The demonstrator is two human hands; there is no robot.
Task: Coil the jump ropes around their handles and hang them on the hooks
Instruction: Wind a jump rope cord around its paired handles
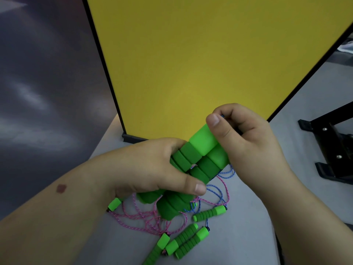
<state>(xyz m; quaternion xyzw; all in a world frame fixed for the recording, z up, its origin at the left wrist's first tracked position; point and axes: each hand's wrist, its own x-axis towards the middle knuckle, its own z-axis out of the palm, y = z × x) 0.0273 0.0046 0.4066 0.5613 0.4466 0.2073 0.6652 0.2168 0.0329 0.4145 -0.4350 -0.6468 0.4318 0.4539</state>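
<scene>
The left hand [152,167] gripped two green handles [198,159] held side by side above the grey surface [238,236], thumb across them. The right hand [248,138] had its fingers [214,121] curled at the handles' lighter top ends, pinching blue rope. More handles [210,213] and tangled pink and blue ropes [145,219] lay below, before a yellow board [210,64].
</scene>
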